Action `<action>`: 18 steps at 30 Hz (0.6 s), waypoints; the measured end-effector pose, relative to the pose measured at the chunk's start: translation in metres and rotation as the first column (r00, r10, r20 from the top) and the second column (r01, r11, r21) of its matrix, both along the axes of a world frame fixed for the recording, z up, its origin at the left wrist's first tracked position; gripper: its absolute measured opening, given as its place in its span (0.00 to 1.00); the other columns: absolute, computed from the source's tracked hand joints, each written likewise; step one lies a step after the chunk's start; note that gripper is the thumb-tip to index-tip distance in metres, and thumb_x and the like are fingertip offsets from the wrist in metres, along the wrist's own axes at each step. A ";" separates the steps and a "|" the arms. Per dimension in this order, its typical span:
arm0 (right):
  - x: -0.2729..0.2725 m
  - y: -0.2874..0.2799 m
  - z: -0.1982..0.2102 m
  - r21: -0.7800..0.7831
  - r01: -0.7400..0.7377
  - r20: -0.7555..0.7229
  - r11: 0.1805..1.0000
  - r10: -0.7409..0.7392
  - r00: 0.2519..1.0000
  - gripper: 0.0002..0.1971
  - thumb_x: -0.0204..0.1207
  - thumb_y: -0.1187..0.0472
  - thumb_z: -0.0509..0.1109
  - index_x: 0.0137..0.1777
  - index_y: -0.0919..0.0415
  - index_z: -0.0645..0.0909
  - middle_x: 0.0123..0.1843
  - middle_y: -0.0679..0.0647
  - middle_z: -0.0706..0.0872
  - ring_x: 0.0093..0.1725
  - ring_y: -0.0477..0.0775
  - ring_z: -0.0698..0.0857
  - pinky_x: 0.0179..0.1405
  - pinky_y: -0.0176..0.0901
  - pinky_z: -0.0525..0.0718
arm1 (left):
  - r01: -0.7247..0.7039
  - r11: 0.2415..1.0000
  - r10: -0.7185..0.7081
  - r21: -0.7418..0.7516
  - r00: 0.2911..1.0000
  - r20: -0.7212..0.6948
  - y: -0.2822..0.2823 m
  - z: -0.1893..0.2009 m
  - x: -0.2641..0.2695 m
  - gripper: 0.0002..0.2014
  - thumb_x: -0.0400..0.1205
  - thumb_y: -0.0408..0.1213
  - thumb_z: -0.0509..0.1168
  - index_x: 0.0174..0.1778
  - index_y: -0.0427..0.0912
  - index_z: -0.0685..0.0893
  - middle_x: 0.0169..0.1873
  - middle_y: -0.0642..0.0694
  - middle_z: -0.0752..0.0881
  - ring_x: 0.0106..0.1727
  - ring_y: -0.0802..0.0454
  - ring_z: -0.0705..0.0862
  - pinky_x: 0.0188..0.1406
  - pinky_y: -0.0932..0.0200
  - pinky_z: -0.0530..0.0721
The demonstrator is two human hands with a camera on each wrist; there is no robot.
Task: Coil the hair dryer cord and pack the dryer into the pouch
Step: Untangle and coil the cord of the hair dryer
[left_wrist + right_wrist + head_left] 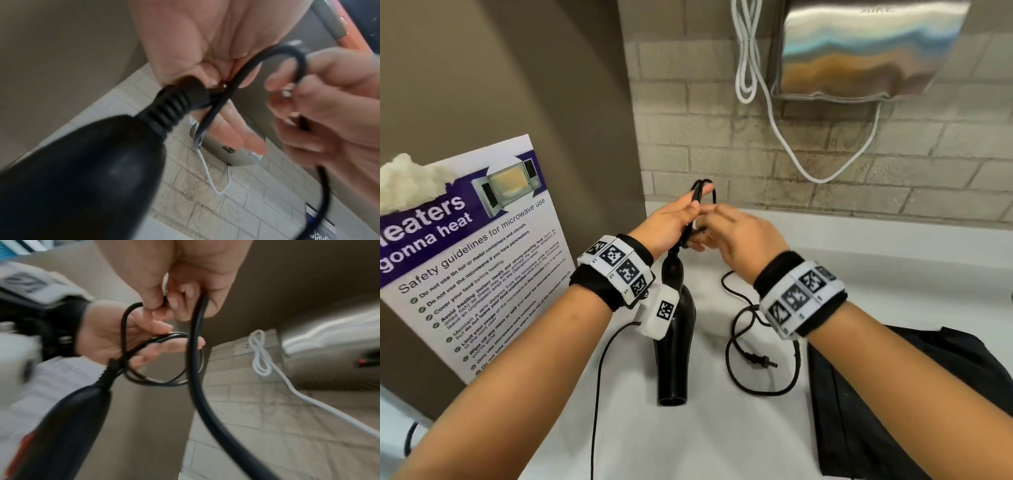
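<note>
The black hair dryer [677, 342] points nozzle down over the white counter, below my left hand [681, 219]. That hand holds a few small loops of the black cord [704, 192] between thumb and fingers, just above the dryer's ribbed cord collar [164, 112]. My right hand [732, 233] pinches the cord [197, 353] close beside the left hand and bends a fresh loop [287, 53] toward it. The rest of the cord [736, 329] trails loose on the counter and ends in the plug [761, 360]. The black pouch [893, 394] lies flat at the right.
A laminated microwave safety poster [469, 246] leans against the brown wall at left. A steel hand dryer [866, 51] hangs on the brick wall above, with a white cable [784, 137] drooping beneath it. A thin black wire [599, 394] runs from my left wrist camera.
</note>
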State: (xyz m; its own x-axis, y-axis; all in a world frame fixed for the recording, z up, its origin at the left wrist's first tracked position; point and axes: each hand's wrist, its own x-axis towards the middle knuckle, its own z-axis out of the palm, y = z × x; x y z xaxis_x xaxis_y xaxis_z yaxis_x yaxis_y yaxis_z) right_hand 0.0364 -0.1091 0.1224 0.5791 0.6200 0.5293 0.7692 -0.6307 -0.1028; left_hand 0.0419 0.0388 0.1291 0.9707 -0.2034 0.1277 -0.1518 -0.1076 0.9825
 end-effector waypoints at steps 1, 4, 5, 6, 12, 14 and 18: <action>0.006 0.000 0.006 0.114 0.013 -0.045 0.993 -0.008 0.999 0.13 0.75 0.62 0.60 0.55 0.62 0.81 0.53 0.61 0.84 0.39 0.63 0.86 0.32 0.48 0.82 | -0.005 0.999 0.006 0.042 1.000 -0.010 -0.002 0.002 -0.001 0.18 0.88 0.41 0.45 0.70 0.46 0.72 0.52 0.45 0.84 0.20 0.57 0.82 0.22 0.67 0.78; 0.029 -0.002 0.017 0.319 0.114 -0.177 0.941 -0.059 0.982 0.15 0.79 0.65 0.60 0.66 0.63 0.73 0.62 0.60 0.77 0.58 0.58 0.80 0.55 0.49 0.78 | 0.068 0.992 -0.067 0.105 0.998 -0.019 -0.006 0.004 0.001 0.23 0.87 0.50 0.39 0.54 0.47 0.79 0.29 0.50 0.85 0.11 0.58 0.68 0.15 0.64 0.64; 0.034 -0.001 0.017 0.322 0.133 -0.222 0.937 -0.062 0.973 0.18 0.80 0.64 0.61 0.69 0.63 0.70 0.65 0.60 0.76 0.63 0.57 0.78 0.60 0.45 0.75 | 0.077 0.993 -0.075 0.091 0.997 -0.027 -0.005 0.004 0.003 0.24 0.87 0.50 0.39 0.51 0.45 0.79 0.23 0.52 0.82 0.10 0.59 0.63 0.14 0.65 0.60; 0.038 0.000 0.016 0.311 0.137 -0.269 0.941 -0.052 0.962 0.20 0.80 0.62 0.61 0.71 0.62 0.69 0.68 0.60 0.74 0.67 0.56 0.76 0.64 0.43 0.73 | 0.066 0.996 -0.064 0.064 0.997 -0.036 -0.005 0.003 0.005 0.23 0.87 0.48 0.41 0.48 0.41 0.80 0.18 0.52 0.79 0.09 0.60 0.61 0.14 0.67 0.57; 0.052 -0.002 0.007 0.327 0.062 -0.512 0.943 0.122 0.850 0.13 0.82 0.56 0.57 0.52 0.63 0.80 0.41 0.52 0.86 0.39 0.35 0.82 0.44 0.29 0.76 | 0.001 0.983 -0.021 -0.182 0.994 -0.109 0.006 0.004 0.008 0.20 0.87 0.43 0.47 0.38 0.38 0.77 0.13 0.54 0.68 0.11 0.63 0.58 0.10 0.70 0.51; 0.056 -0.004 0.001 0.372 0.061 -0.509 0.926 0.148 0.848 0.11 0.83 0.59 0.57 0.42 0.61 0.78 0.32 0.45 0.82 0.29 0.30 0.79 0.35 0.23 0.72 | -0.042 0.980 0.020 -0.195 0.994 -0.110 0.010 0.004 0.008 0.19 0.87 0.43 0.49 0.41 0.38 0.80 0.14 0.55 0.65 0.12 0.63 0.57 0.09 0.70 0.51; 0.060 0.000 -0.006 0.641 0.104 -0.548 0.760 0.358 0.756 0.16 0.83 0.66 0.54 0.34 0.61 0.76 0.29 0.53 0.83 0.27 0.36 0.84 0.39 0.27 0.81 | -0.130 0.977 0.117 -0.172 0.990 -0.084 0.013 0.003 0.009 0.20 0.86 0.47 0.51 0.36 0.41 0.80 0.12 0.57 0.62 0.12 0.63 0.57 0.10 0.70 0.60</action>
